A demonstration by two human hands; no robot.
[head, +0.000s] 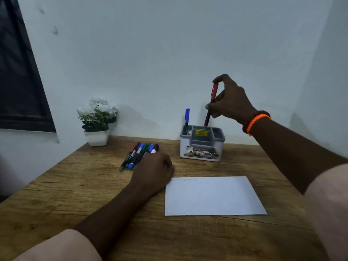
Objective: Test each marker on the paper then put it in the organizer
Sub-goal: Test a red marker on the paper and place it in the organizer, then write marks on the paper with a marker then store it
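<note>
My right hand (230, 99) pinches a red-capped marker (211, 104) upright, its lower end at the rim of the grey-and-white organizer (202, 147). A blue-capped marker (187, 118) stands in the organizer's left compartment. Several markers (138, 154) lie in a bundle on the desk to the left. My left hand (154, 171) rests on the near end of that bundle with curled fingers; whether it holds one is hidden. The white paper (212, 196) lies in front of the organizer, with faint scribbles at its top left edge.
A white pot of white flowers (97, 121) stands at the desk's back left against the wall. The wooden desk (75, 200) ends at the wall behind. A dark window frame (20, 81) is at the far left.
</note>
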